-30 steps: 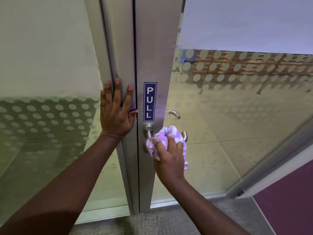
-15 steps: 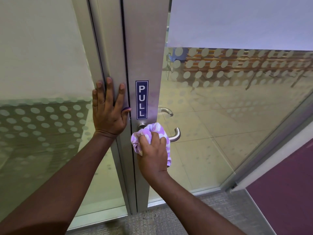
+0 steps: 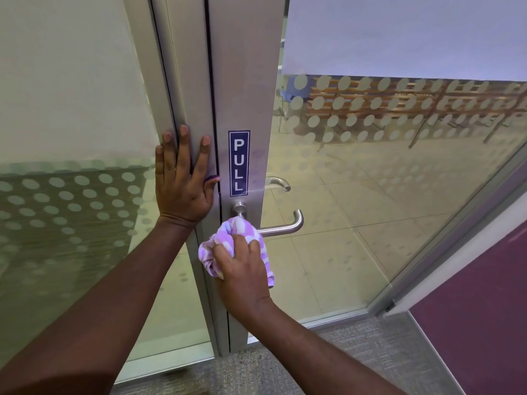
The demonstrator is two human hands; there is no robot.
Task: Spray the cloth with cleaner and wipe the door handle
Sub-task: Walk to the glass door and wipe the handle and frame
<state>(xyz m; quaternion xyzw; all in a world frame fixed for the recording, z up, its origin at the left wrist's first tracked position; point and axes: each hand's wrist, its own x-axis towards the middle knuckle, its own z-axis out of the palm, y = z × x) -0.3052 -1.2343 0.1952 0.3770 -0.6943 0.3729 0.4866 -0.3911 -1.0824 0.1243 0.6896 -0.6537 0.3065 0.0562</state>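
- the right hand is closed round a bunched purple-and-white cloth, pressing it on the near end of the door handle, whose bare bar juts right of the fingers.
- the left hand, flat and empty, braces the metal door frame up-left of it.
- wiping looks underway; the bar's far end seems left.
- no spray bottle shows.
- a pull sign sits above; dotted glass and grey carpet lie beyond.

The left hand lies flat on the door frame, left of the PULL sign. The door handle sticks out below the sign, on the door's left edge. The right hand presses the cloth on the handle's left end.
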